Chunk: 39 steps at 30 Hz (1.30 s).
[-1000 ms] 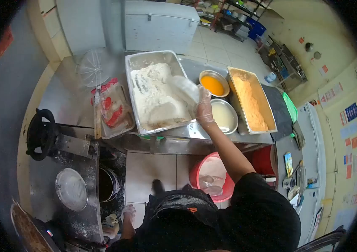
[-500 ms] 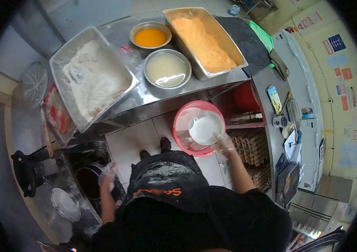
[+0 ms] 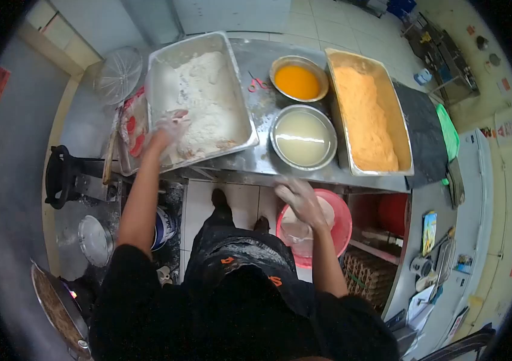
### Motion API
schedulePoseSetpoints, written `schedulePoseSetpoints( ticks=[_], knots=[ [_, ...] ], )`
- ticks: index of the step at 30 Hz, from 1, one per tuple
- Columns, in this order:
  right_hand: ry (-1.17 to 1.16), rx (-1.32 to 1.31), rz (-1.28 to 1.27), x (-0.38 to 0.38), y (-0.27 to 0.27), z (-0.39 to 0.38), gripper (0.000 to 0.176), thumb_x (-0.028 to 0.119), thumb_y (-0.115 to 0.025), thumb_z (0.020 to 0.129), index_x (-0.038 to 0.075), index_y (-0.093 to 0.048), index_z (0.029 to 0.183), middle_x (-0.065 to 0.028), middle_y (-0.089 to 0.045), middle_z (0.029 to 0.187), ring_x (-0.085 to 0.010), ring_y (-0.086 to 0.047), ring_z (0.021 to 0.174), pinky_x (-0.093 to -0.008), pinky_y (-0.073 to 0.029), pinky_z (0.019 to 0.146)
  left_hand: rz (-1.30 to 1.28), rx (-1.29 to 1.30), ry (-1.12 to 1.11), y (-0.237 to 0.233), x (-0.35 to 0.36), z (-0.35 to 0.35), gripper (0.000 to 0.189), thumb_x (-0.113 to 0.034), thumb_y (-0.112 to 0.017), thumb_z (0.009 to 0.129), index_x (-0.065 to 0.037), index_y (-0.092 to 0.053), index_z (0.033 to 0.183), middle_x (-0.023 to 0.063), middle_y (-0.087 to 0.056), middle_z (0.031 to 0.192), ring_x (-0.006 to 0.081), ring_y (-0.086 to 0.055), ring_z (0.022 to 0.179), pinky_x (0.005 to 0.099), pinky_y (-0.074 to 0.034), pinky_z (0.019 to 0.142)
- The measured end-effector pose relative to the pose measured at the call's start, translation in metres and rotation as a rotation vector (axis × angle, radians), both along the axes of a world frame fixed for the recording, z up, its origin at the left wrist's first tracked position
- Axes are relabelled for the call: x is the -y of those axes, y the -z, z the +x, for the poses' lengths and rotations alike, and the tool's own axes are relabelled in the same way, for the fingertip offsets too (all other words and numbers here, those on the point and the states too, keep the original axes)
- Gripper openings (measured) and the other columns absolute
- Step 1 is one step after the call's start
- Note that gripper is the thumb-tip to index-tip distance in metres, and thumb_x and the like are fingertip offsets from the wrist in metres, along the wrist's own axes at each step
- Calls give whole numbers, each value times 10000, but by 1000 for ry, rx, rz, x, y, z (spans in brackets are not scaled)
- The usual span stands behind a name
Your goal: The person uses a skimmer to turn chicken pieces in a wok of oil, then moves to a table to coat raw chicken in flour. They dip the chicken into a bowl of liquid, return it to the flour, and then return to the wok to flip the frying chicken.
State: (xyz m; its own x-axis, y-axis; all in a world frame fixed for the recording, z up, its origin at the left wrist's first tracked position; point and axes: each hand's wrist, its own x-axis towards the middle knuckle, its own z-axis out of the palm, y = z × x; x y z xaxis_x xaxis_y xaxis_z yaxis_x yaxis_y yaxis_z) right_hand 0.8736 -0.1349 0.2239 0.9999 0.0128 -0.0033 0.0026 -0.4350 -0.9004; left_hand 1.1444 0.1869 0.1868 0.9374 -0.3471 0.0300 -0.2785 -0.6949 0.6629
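Observation:
My left hand (image 3: 173, 127), in a clear glove, reaches over the near left part of a deep metal tray (image 3: 245, 123) of white flour (image 3: 208, 90). Its fingers are stretched out and somewhat blurred; nothing shows in them. Over a pink basin (image 3: 343, 222) below the table edge is my right hand (image 3: 303, 203), fingers extended and holding nothing visible. A white container (image 3: 326, 212) sits in the basin, partly hidden behind that hand. Right of the flour tray stand a metal bowl of pale liquid (image 3: 303, 137) and a smaller bowl of orange liquid (image 3: 297, 82).
A long metal pan (image 3: 405, 138) of orange crumbly mix stands right of the bowls. Red scissors (image 3: 257, 83) lie by the flour tray. Egg trays (image 3: 364, 277) are stacked under the right counter. A white bucket (image 3: 164, 228) and a round lid (image 3: 95, 240) are at the left.
My right hand has let go of the white container and risen toward the table edge. My left hand has moved from beside the bucket up to the flour tray. The view has shifted.

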Motion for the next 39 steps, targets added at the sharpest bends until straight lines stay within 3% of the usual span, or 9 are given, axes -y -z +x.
schedulePoseSetpoints(
  ticks=[6, 9, 14, 18, 23, 28, 32, 38, 39],
  knots=[
    [-425, 50, -540, -106, 28, 238, 532, 265, -585, 787, 73, -454, 1266, -207, -557, 1150, -317, -535, 1080, -383, -420, 906, 639, 4, 124, 199, 8, 100, 694, -391, -605, 789, -131, -332, 1372, 205, -373, 1356, 292, -364, 1248, 344, -290, 1052],
    [-435, 414, -884, -141, 175, 320, 707, 302, -645, 717, 89, -367, 1331, -254, -516, 1195, -352, -484, 1152, -405, -392, 961, 518, -47, -36, 139, 19, 91, 710, -335, -588, 767, -135, -312, 1390, 199, -331, 1393, 328, -307, 1296, 387, -259, 1072],
    [-582, -292, -874, -120, 159, 395, 670, 340, -621, 755, 109, -358, 1326, -270, -539, 1150, -383, -572, 1023, -449, -466, 846, 749, -113, 28, 133, 24, 121, 697, -195, -514, 772, -225, -257, 1419, 194, -283, 1425, 337, -260, 1322, 434, -230, 1082],
    [-358, -190, -948, -121, 163, 353, 404, 229, -525, 829, 110, -447, 1207, -196, -598, 1038, -358, -613, 867, -431, -499, 728, 496, -395, -51, 90, 7, 82, 695, -224, -500, 792, -184, -222, 1428, 201, -202, 1458, 359, -264, 1312, 438, -243, 1071],
    [-402, -276, -656, -115, 195, 303, 149, 169, -491, 820, 62, -567, 889, -139, -614, 859, -313, -601, 753, -423, -493, 676, 298, -778, 178, 183, -5, 51, 592, -277, -465, 823, -127, -321, 1378, 211, -262, 1417, 351, -372, 1226, 420, -304, 1030],
    [209, -978, 312, -107, 85, 318, 285, 292, -513, 821, 40, -574, 939, -165, -586, 893, -317, -577, 844, -417, -476, 738, 252, -723, 243, 142, -16, 37, 564, -311, -468, 825, -117, -365, 1344, 216, -310, 1370, 340, -397, 1193, 413, -314, 1020],
    [-546, -455, -998, -95, 227, 274, 644, 509, -530, 803, -11, -485, 1179, -257, -519, 1139, -352, -511, 1073, -474, -439, 828, 303, -719, 291, 139, -20, 12, 546, -339, -471, 826, -108, -400, 1316, 220, -348, 1332, 331, -418, 1166, 408, -322, 1012],
    [119, -1073, 351, -119, 90, 309, 778, 474, -608, 772, -22, -347, 1312, -255, -479, 1238, -388, -520, 1076, -448, -385, 949, 310, -749, 311, 144, -33, 9, 531, -380, -476, 828, -96, -452, 1276, 226, -406, 1276, 318, -449, 1126, 400, -334, 1000],
    [-97, -995, 105, -108, 109, 309, 744, 446, -615, 771, -26, -371, 1292, -259, -479, 1236, -378, -525, 1075, -436, -397, 935, 325, -739, 316, 139, -37, 11, 529, -386, -476, 828, -94, -461, 1269, 227, -416, 1266, 316, -454, 1119, 398, -336, 998]
  ],
)
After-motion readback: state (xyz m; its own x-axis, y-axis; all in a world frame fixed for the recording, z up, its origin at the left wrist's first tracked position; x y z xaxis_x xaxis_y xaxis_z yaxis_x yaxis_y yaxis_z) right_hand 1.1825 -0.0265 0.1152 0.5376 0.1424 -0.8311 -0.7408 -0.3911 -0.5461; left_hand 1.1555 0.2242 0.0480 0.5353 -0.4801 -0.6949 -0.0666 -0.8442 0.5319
